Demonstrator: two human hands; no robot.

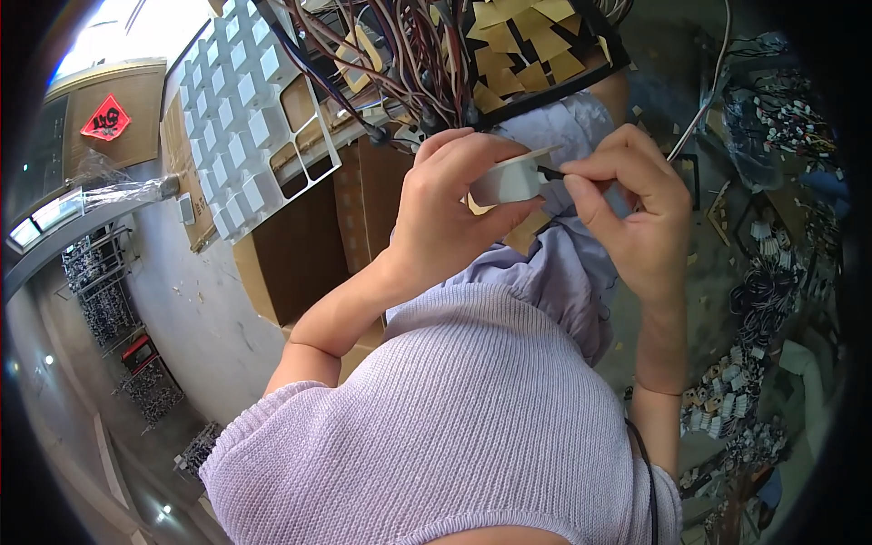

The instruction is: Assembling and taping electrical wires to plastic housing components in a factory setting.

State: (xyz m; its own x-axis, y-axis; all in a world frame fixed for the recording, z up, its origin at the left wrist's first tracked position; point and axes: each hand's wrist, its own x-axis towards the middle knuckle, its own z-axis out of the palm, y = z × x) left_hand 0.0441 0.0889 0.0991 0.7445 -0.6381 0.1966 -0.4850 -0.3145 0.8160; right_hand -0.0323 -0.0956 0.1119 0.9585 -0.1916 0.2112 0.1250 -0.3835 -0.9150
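Above my lap, my left hand (451, 193) is closed around a pale grey-white plastic housing (510, 182) with a thin flat flange on its upper side. My right hand (636, 195) pinches a small thin black piece (549, 173) between thumb and forefinger. That piece meets the right end of the housing; whether it goes inside cannot be seen. Just beyond my hands, a bundle of brown, red and dark cables (422, 82) hangs down. To its right, a black tray (554, 94) holds several yellow-gold paper pieces (513, 36).
A white grid tray (329, 162) with rows of pale blocks (259, 127) rests at the left, by an open cardboard box (300, 250). Heaps of small white parts (722, 395) and coiled dark cables (767, 295) lie on the floor at right. A pale cord (713, 91) runs past my right hand.
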